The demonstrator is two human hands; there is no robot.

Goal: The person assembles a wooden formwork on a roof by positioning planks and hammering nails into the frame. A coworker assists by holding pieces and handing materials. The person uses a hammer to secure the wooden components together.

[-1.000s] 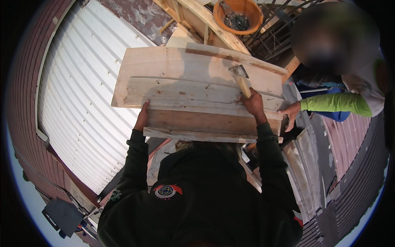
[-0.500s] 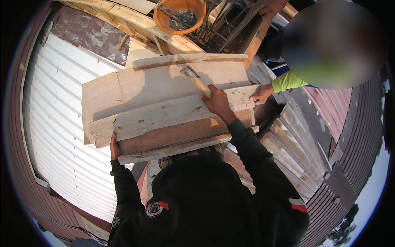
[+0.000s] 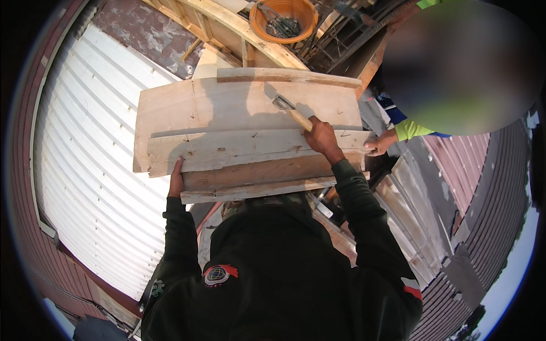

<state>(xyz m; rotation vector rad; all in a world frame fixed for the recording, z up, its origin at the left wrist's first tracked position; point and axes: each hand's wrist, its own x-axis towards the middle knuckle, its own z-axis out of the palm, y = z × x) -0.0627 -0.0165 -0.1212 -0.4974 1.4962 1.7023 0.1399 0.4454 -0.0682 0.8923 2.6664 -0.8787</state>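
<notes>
Your right hand (image 3: 323,138) is wrapped tightly around the wooden handle of a hammer (image 3: 300,119), its metal head angled away from you over a pale wood panel (image 3: 250,105); whether that head touches the wood cannot be told. Your left hand (image 3: 177,179) holds the panel's near left edge, fingers lying along the wood, the rest of the grip hidden from this angle. The panel lies crosswise in front of your dark jacket (image 3: 273,267), its near strip close against your body, a second strip (image 3: 284,76) running along its far edge. Between them a broad plank (image 3: 233,149) crosses the panel, and bent nails (image 3: 254,136) jut from it to the left of the hammer, with another to the right of your knuckles. At the plank's right end, a co-worker's hand (image 3: 381,143), in a bright green sleeve (image 3: 410,129), presses on the wood near your right forearm, taking up that corner. Beyond the far edge, an orange basin (image 3: 260,25) of metal pieces stands just beside a timber frame (image 3: 227,31), with dark steel bars (image 3: 330,48) to its right. A white ribbed roof (image 3: 96,165) spreads out on your left, and a pink sheet roof (image 3: 459,162) shows on your right, past the co-worker's arm.
</notes>
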